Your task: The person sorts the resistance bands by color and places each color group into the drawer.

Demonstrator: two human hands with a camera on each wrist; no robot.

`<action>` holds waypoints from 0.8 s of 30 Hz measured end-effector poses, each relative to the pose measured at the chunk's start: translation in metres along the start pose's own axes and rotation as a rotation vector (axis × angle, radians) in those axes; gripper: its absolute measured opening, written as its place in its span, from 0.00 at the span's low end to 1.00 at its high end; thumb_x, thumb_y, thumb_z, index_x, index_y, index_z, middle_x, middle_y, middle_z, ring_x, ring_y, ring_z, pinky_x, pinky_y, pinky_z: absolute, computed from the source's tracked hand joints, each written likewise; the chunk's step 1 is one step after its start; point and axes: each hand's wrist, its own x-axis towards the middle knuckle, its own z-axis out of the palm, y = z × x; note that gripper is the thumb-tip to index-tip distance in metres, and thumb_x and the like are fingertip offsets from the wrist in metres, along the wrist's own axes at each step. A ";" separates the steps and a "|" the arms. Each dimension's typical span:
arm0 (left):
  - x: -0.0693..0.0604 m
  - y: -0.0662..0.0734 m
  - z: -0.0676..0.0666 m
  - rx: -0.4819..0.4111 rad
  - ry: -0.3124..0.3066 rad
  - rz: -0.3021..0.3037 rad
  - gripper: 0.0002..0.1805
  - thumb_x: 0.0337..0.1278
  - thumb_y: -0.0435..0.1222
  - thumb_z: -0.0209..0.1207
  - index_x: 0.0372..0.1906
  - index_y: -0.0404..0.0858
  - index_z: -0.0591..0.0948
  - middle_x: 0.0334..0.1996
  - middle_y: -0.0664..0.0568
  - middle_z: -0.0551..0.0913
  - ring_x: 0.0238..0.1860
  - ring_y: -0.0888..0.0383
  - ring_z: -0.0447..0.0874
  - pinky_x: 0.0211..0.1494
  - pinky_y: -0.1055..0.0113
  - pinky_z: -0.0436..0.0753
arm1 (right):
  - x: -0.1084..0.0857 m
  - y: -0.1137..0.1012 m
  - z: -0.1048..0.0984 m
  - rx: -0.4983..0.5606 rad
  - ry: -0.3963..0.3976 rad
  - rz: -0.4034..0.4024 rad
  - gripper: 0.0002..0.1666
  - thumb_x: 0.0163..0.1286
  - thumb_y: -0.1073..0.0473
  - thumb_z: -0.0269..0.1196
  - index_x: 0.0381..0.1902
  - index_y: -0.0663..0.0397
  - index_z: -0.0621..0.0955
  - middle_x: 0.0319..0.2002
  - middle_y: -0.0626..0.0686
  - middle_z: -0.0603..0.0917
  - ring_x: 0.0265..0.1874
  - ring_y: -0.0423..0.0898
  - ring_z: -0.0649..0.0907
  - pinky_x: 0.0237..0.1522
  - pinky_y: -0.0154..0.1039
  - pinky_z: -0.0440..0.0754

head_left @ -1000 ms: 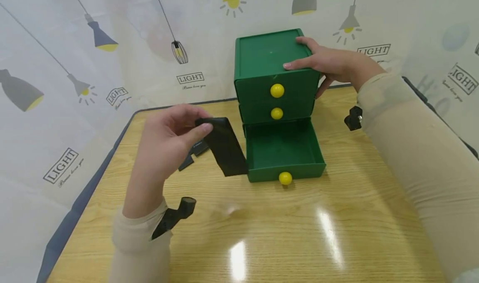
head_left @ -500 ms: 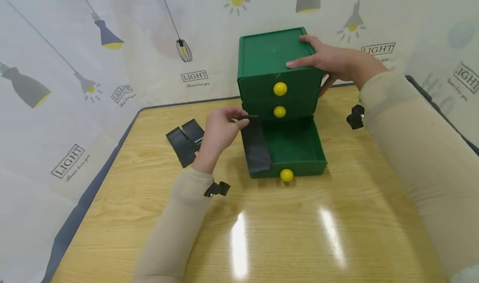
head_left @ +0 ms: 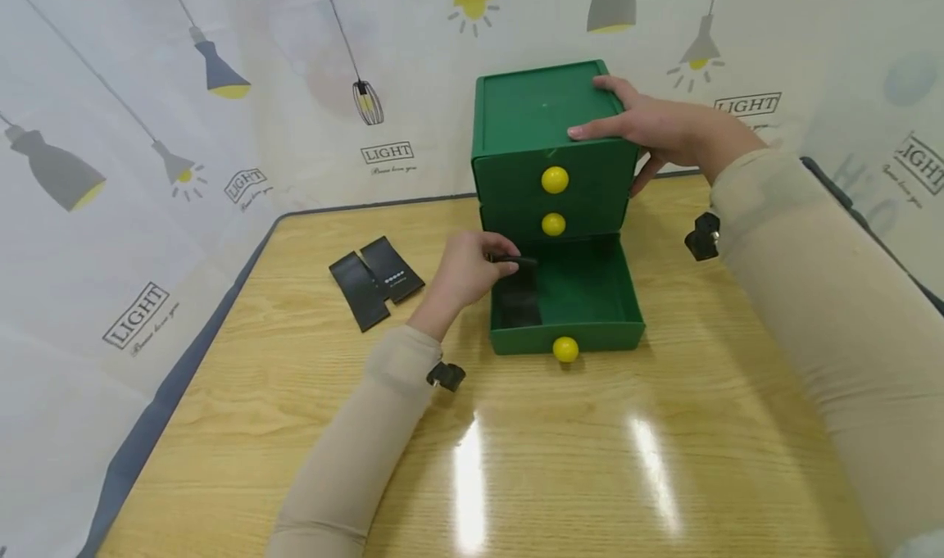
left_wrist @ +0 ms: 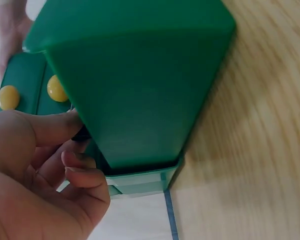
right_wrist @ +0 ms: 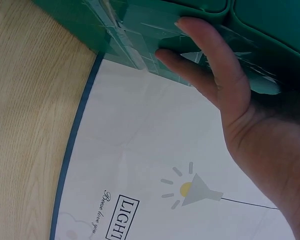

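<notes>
My left hand (head_left: 470,265) pinches the top edge of a flat black leather-like case (head_left: 520,302) between thumb and fingers. The case hangs down inside the left part of the pulled-out bottom drawer (head_left: 564,337). From the left wrist view, only a dark bit of the case (left_wrist: 81,134) shows at the fingertips, and the drawer's side wall (left_wrist: 135,95) hides the rest. My right hand (head_left: 652,128) rests on the green drawer box (head_left: 542,111), with fingers spread over its top right edge and side. The right wrist view shows fingers against the box's side (right_wrist: 155,30).
Two black flat pieces (head_left: 376,279), one with white marks, lie on the wooden table (head_left: 310,394) left of the box. The upper two drawers, with yellow round knobs (head_left: 555,180), are closed. A lamp-printed cloth (head_left: 295,91) hangs behind the table.
My left hand has carried the black case rightward from beside the drawer, then lowered it into the drawer's left part. My right hand has stayed on the box.
</notes>
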 end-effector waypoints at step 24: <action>0.002 -0.006 0.007 0.083 0.035 -0.028 0.10 0.71 0.31 0.65 0.52 0.38 0.89 0.50 0.49 0.91 0.54 0.51 0.87 0.62 0.54 0.86 | -0.002 0.001 -0.001 0.002 0.000 -0.001 0.67 0.70 0.25 0.63 0.79 0.08 0.23 0.88 0.55 0.32 0.83 0.67 0.58 0.53 0.64 0.89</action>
